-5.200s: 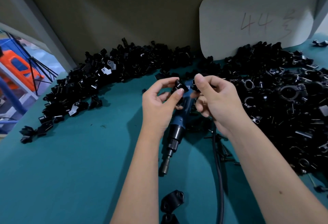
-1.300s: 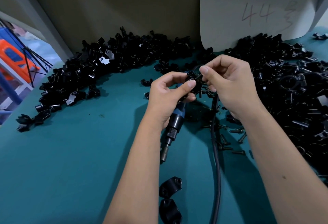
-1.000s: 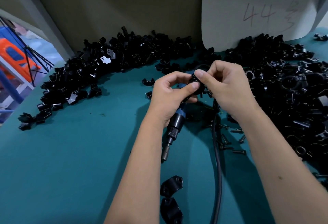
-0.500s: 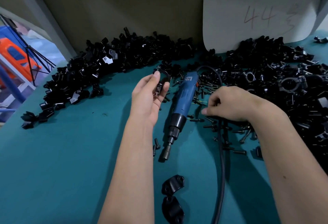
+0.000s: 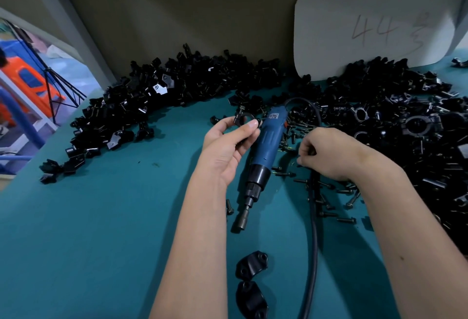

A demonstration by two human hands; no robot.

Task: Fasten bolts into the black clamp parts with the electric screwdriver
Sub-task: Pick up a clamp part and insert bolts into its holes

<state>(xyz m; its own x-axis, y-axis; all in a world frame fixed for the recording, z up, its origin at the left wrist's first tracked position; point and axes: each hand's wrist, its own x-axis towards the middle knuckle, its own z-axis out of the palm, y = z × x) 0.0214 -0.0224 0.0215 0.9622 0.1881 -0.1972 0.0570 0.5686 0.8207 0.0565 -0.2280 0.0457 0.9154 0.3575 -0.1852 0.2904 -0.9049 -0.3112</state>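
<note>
My left hand (image 5: 228,146) holds a black clamp part (image 5: 243,119), a ring with a side lug, pinched between thumb and fingers above the table. Just right of it the blue electric screwdriver (image 5: 268,146) lies on the teal table (image 5: 114,230) with no hand on it, its bit (image 5: 242,221) pointing toward me. My right hand (image 5: 329,153) is down among the loose black bolts (image 5: 331,193) right of the screwdriver. Its fingers are curled and pinched on a small dark bolt, mostly hidden by the fingers.
A black cable (image 5: 314,237) runs from the screwdriver's rear toward me. Two black clamp halves (image 5: 252,264) lie near the front. Heaps of black parts lie at the back left (image 5: 157,96) and on the right (image 5: 410,126). A white board (image 5: 374,22) leans on the wall.
My hands have parted from working the clamp together. The left kept the clamp and turned it upright; the right dropped to the loose bolts and closed its fingers there.
</note>
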